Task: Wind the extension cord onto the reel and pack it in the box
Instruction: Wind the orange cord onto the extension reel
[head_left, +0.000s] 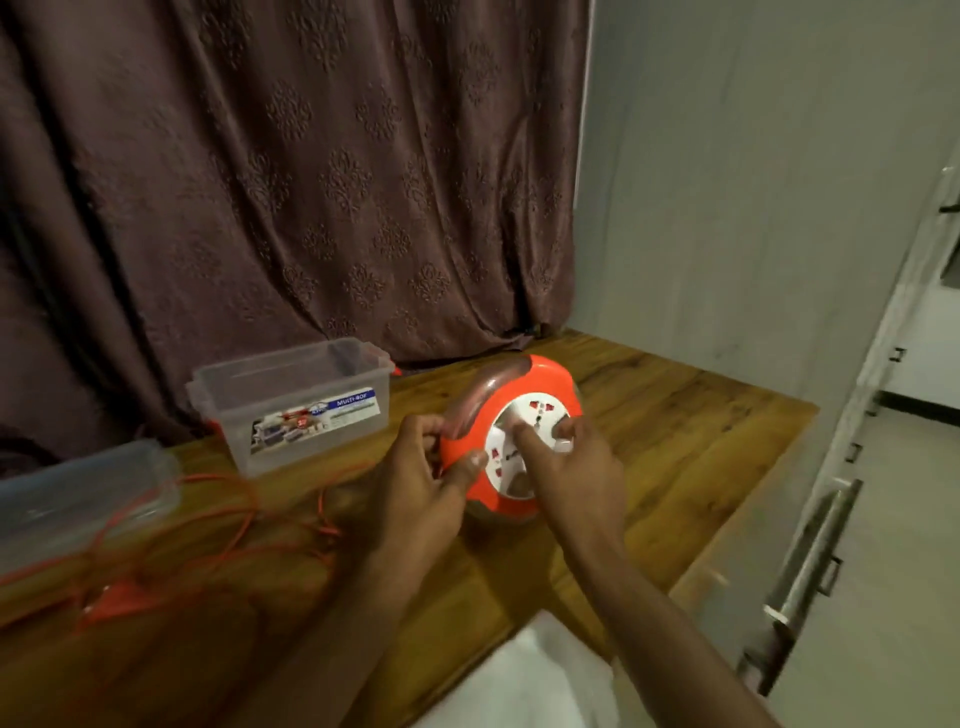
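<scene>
An orange reel (540, 387) with a white socket face stands tilted on the wooden table (691, 447). My left hand (431, 478) grips the reel's left rim. My right hand (576, 467) rests on the white socket face with the index finger pressed into it. The orange extension cord (218, 525) lies in loose loops across the table to the left, running toward the reel. A clear plastic box (291, 400) with a printed label stands open behind the cord, left of the reel.
A clear lid (78, 499) lies at the table's left edge over part of the cord. A brown patterned curtain (311, 182) hangs behind. Grey cabinet doors with metal handles (810, 551) stand to the right of the table.
</scene>
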